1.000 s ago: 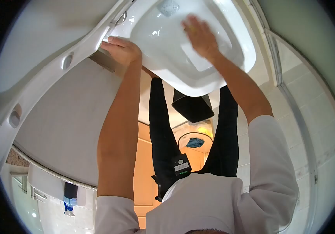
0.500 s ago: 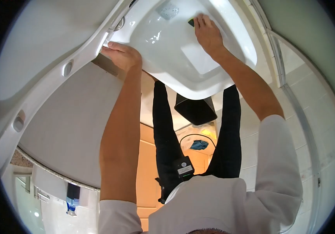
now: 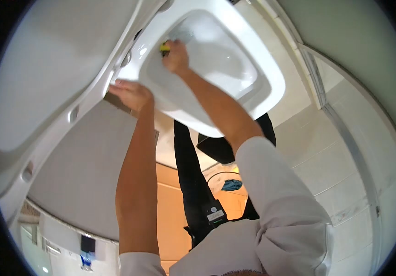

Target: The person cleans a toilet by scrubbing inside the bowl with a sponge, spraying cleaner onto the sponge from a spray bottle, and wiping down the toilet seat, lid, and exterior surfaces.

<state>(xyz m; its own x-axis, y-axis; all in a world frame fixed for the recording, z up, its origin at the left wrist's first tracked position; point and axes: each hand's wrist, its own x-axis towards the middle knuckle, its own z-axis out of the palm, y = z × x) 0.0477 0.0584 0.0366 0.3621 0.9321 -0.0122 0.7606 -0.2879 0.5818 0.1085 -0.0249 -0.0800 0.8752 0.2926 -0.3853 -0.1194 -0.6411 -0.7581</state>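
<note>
In the upper middle is a white basin [image 3: 265,73] with a smooth, shiny bowl. My right hand [image 3: 177,57] is inside it, its fingers closed on a small yellow and dark sponge [image 3: 165,48] against the inner wall on the left. My left hand [image 3: 134,95] rests at the white ledge by the basin's left edge. Its fingers are stretched out, with nothing visible in them, though the fingertips lie close against the ledge.
Below the basin stands a black bin [image 3: 215,148], partly behind my right arm. A white raised edge with round fittings runs down the left. A framed glass panel [image 3: 345,138] curves along the right side. A blue cloth [image 3: 231,185] lies further off.
My right hand has moved left across the bowl with the sponge, from the far right part to the left wall. The view has shifted a little; my left hand stays at the ledge.
</note>
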